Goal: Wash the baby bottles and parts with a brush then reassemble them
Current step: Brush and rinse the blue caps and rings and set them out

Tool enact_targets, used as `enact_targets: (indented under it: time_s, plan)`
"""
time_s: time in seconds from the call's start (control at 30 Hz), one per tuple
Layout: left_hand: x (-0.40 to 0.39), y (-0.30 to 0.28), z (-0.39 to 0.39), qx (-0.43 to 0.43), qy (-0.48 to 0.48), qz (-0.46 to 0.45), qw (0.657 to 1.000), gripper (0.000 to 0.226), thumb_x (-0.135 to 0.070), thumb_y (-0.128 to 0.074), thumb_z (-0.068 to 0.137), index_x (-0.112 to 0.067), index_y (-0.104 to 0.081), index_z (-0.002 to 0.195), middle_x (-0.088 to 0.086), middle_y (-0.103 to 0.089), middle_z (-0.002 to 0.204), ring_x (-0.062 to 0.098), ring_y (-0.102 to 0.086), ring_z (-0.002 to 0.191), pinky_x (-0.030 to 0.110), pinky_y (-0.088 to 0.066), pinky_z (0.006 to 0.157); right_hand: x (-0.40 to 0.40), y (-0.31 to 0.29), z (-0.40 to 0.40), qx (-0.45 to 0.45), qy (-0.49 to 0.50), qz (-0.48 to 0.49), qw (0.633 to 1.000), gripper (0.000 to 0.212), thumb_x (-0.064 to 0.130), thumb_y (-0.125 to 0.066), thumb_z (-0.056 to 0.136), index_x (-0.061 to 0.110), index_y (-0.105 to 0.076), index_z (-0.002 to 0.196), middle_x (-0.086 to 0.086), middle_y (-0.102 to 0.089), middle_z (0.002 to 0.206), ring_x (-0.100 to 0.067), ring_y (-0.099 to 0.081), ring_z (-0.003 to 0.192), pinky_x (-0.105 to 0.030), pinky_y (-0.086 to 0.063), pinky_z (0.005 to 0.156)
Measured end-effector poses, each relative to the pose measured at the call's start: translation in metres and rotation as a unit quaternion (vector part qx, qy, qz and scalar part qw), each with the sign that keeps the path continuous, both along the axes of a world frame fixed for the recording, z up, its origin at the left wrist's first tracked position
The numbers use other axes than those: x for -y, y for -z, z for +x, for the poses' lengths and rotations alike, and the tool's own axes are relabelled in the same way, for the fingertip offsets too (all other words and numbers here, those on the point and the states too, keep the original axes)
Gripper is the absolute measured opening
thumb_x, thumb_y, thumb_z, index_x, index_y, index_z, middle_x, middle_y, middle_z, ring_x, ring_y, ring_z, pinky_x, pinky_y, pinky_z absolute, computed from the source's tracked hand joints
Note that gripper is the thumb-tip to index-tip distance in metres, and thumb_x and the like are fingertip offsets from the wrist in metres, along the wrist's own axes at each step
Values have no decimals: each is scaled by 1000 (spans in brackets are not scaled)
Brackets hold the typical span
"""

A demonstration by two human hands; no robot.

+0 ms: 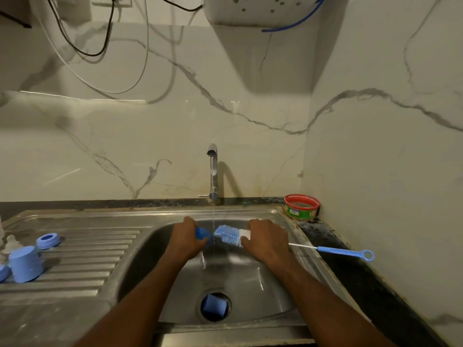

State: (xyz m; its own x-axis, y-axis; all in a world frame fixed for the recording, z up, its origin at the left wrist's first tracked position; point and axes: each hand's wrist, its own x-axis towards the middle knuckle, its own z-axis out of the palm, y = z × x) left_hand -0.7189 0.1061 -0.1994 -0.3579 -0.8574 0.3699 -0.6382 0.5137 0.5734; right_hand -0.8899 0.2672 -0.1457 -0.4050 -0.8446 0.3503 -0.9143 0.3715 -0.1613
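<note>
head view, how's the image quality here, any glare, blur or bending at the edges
Head view: dim, yellowish light; the tap throws a soft shadow to its right on the wall; a glare streak lies on the wall at upper left; the sink edge and counter bow from wide-angle distortion; the hands and brush look slightly soft.

I saw a chrome tap at the back of the sink, beyond the fingers, running a thin stream. A round red-rimmed green tub sat on the dark counter corner, right of the fingers. Black cables hung on the white marble wall.
</note>
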Motion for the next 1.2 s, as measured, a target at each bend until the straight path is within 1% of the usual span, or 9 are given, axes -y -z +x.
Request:
enact_targets:
  time_s: [0.1,0.27,0.4,0.53,0.67,0.77,0.9,1.07,1.2]
  plan:
    - [-7,-1,1,12,-10,-29,999,45,-39,-82,81,-23,-57,116,0,-66,111,9,-61,93,28,-55,84,-3,-2,8,-7,-7,-20,1000,39,50,-59,94,25,-62,123,-3,-67,118,-23,-64,104,-33,-44,77]
    - [-18,-21,1,-84,-9,-172,981,46,-45,-78,84,-28,-58,121,-13,-59,110,4,-57,97,26,-53,84,-12,-23,15,-7,-9,-93,996,35,48,-57,98,26,-55,126,-1,-67,116,-20,-65,100,-30,-41,71]
    - [-19,-9,10,31,10,-64,997,43,-37,-83,80,-28,-60,115,-10,-66,110,6,-64,97,29,-57,87,-18,-21,16,-4,-1,-58,998,31,47,-56,98,26,-58,121,-1,-69,114,-21,-67,99,-33,-48,76]
    - [-23,-11,15,-12,-2,-63,998,42,-33,-83,82,-25,-61,116,-9,-65,107,7,-64,97,29,-57,88,-21,-15,15,7,9,-40,999,27,44,-56,98,28,-57,119,-2,-69,111,-24,-67,99,-34,-46,73]
    - [-45,-17,19,43,1,-3,999,34,-34,-73,91,-22,-60,120,-2,-67,116,9,-64,104,33,-55,95,-26,-14,19,39,-2,-19,999,27,41,-49,100,25,-63,117,-2,-69,107,-24,-66,97,-34,-43,71]
    - [-62,-23,27,17,-14,-11,1000,35,-36,-71,92,-23,-60,122,-2,-67,118,11,-64,106,32,-54,96,-30,-10,23,77,10,-17,997,31,41,-52,102,22,-64,123,1,-68,112,-16,-65,100,-26,-44,79]
    - [-77,-37,69,18,-14,-60,998,41,-35,-76,88,-19,-61,123,2,-66,120,16,-62,111,30,-51,97,-35,-8,58,52,0,-37,998,29,49,-51,101,26,-63,115,5,-64,98,-10,-59,81,-28,-52,78]
    - [-61,-79,144,56,-57,-67,995,45,-33,-77,86,-10,-63,122,12,-61,121,27,-57,113,33,-42,94,-14,-41,115,80,-76,-55,992,33,54,-54,97,29,-62,115,0,-69,105,-17,-63,88,-33,-51,78]
    - [-44,-108,205,103,-133,-58,984,46,-40,-73,88,-14,-64,125,8,-62,122,26,-56,114,34,-44,92,7,-76,169,24,-126,-61,990,33,52,-55,97,29,-62,119,-1,-69,114,-21,-65,98,-31,-44,74]
